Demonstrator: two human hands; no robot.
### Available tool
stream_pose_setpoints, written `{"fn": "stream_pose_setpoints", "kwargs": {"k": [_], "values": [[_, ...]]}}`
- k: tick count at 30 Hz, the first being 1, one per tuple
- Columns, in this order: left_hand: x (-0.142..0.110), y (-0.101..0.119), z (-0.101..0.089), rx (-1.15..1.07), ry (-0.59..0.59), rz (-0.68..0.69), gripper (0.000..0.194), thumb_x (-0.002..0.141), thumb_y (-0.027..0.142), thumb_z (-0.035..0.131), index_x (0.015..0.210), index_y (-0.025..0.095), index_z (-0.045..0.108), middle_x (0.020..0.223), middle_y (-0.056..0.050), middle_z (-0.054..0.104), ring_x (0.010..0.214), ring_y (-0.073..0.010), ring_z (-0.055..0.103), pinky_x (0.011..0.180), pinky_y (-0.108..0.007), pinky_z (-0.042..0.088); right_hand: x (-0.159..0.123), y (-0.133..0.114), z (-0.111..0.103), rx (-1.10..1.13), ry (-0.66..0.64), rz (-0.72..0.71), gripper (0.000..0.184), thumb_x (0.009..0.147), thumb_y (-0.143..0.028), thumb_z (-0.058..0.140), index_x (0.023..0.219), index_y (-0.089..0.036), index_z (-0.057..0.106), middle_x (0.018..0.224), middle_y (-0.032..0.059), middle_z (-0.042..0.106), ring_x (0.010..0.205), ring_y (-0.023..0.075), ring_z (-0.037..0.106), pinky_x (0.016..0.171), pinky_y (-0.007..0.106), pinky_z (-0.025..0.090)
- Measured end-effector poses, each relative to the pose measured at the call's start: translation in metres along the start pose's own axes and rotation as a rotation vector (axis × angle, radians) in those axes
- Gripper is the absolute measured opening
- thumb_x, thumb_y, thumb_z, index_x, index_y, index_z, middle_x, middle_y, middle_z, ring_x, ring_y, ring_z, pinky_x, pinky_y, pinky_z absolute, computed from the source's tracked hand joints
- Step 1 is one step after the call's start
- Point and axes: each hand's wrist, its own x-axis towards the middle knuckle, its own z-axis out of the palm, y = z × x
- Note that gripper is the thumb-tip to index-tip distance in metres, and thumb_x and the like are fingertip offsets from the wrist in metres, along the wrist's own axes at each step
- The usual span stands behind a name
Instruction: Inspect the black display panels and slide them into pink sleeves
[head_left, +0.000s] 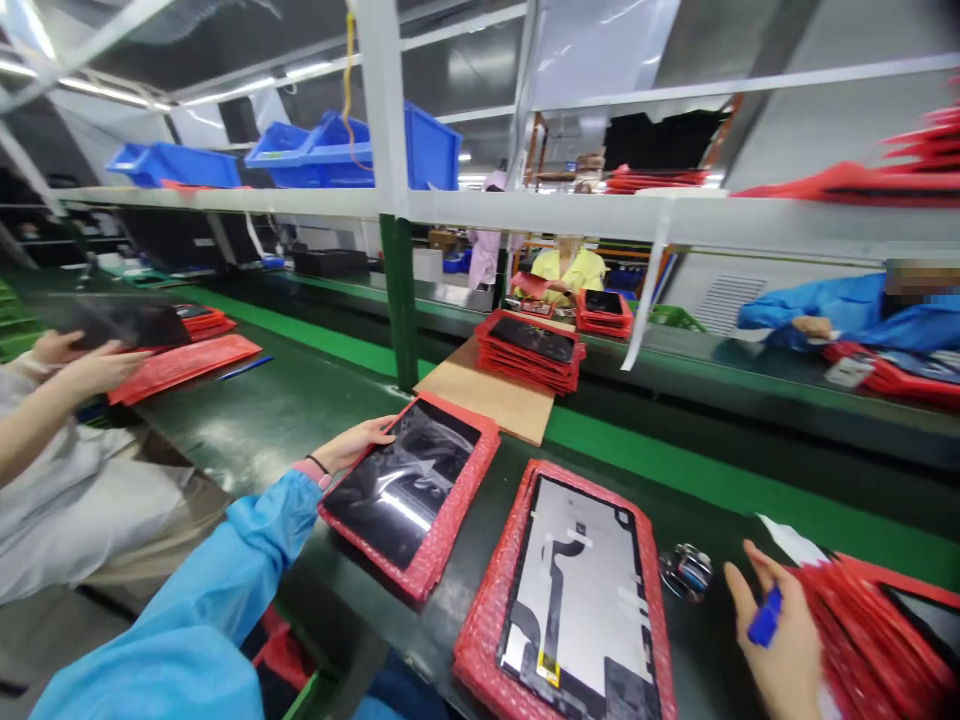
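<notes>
My left hand (354,442) grips the upper left edge of a glossy black screen panel (412,485), thumb over its face. The panel lies on red bubble-wrap sleeves (469,470) on the bench. To its right, a second screen panel (581,590) rests silver back up on a red bubble-wrap pile (491,590), showing black flex strips and tape. My right hand (784,635), at the lower right, has its fingers bent and holds a blue marker (765,617), partly hidden by the hand. Beside that hand sits a small shiny round metal object (686,572).
Red-sleeved panels (877,630) are stacked at the right edge. Another stack (529,355) stands on a cardboard sheet (480,390). A green post (397,300) and shelf (480,208) cross ahead. A co-worker's hands (97,365) handle a dark panel at left; others work opposite.
</notes>
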Motion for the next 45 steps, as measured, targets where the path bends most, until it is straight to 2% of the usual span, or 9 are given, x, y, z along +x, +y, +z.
{"fn": "stream_pose_setpoints", "kwargs": {"k": [4,8,14,24,31,35,38,41,45], "values": [[0.009,0.002,0.0,0.235,0.096,0.056,0.05,0.058,0.035,0.077,0.102,0.013,0.068,0.088,-0.01,0.074,0.082,-0.0288,0.07,0.082,-0.042,0.053,0.014,0.005,0.005,0.041,-0.065,0.122,0.063,0.062,-0.07,0.06,0.099,-0.019,0.06,0.116,0.0207,0.068,0.116,0.0429,0.06,0.102,0.059,0.042],[0.013,0.015,-0.001,0.465,0.286,0.206,0.041,0.049,0.037,0.078,0.084,0.018,0.07,0.098,-0.012,0.07,0.114,-0.0391,0.057,0.103,-0.051,0.039,0.017,-0.001,0.01,0.14,-0.225,0.176,0.049,0.068,-0.064,0.062,0.092,-0.021,0.066,0.103,0.0135,0.075,0.106,0.0353,0.068,0.1,0.049,0.048],[0.006,0.021,0.032,0.547,0.435,0.369,0.048,0.065,0.045,0.065,0.104,0.018,0.062,0.121,-0.013,0.061,0.12,-0.0348,0.052,0.107,-0.05,0.035,0.016,-0.015,0.009,0.283,-0.362,0.287,0.05,0.073,-0.065,0.061,0.096,-0.022,0.069,0.101,0.0118,0.078,0.104,0.0335,0.07,0.095,0.046,0.054],[-0.024,0.016,0.129,0.286,0.208,0.368,0.039,0.076,0.033,0.067,0.112,0.019,0.059,0.122,-0.011,0.06,0.117,-0.0264,0.054,0.101,-0.037,0.04,0.012,-0.029,0.001,0.368,-0.416,0.319,0.041,0.069,-0.052,0.075,0.095,-0.021,0.071,0.1,0.0104,0.078,0.103,0.0327,0.071,0.094,0.044,0.054],[-0.047,-0.007,0.196,-0.011,-0.197,-0.043,0.032,0.065,0.026,0.072,0.093,0.013,0.065,0.093,-0.01,0.067,0.08,-0.0208,0.065,0.077,-0.037,0.052,0.005,-0.03,0.001,0.377,-0.232,0.285,0.051,0.064,-0.054,0.078,0.101,-0.021,0.067,0.116,0.0134,0.072,0.115,0.0332,0.064,0.106,0.049,0.043],[-0.056,-0.015,0.217,-0.114,-0.275,-0.229,0.027,0.06,0.016,0.072,0.086,0.011,0.065,0.087,-0.008,0.066,0.073,-0.0162,0.064,0.076,-0.034,0.051,-0.026,-0.056,-0.011,0.393,-0.147,0.227,0.044,0.079,-0.058,0.063,0.102,-0.021,0.066,0.116,0.0134,0.072,0.116,0.0309,0.064,0.107,0.048,0.042],[-0.055,-0.015,0.221,-0.151,-0.243,-0.267,0.026,0.06,0.009,0.071,0.086,0.012,0.065,0.09,-0.006,0.065,0.076,-0.0148,0.063,0.078,-0.032,0.049,-0.062,-0.082,-0.016,0.506,-0.393,0.266,0.053,0.086,-0.068,0.045,0.102,-0.022,0.065,0.081,0.0119,0.078,0.078,0.0303,0.075,0.08,0.046,0.057],[-0.051,-0.013,0.22,-0.171,-0.21,-0.285,0.022,0.061,0.006,0.071,0.081,0.013,0.066,0.09,-0.005,0.065,0.078,-0.0143,0.062,0.077,-0.03,0.048,-0.092,-0.102,-0.013,0.635,-0.722,0.362,0.057,0.087,-0.074,0.036,0.104,-0.024,0.058,0.07,0.0064,0.073,0.056,0.0223,0.068,0.052,0.033,0.053],[-0.05,-0.01,0.218,-0.21,-0.189,-0.32,0.024,0.062,0.005,0.073,0.083,0.014,0.069,0.093,-0.006,0.068,0.081,-0.0141,0.062,0.082,-0.029,0.047,-0.105,-0.112,-0.007,0.354,-0.682,0.265,0.039,0.085,-0.057,0.059,0.069,-0.022,0.054,0.055,0.0005,0.063,0.048,0.0138,0.054,0.047,0.023,0.039]]}}
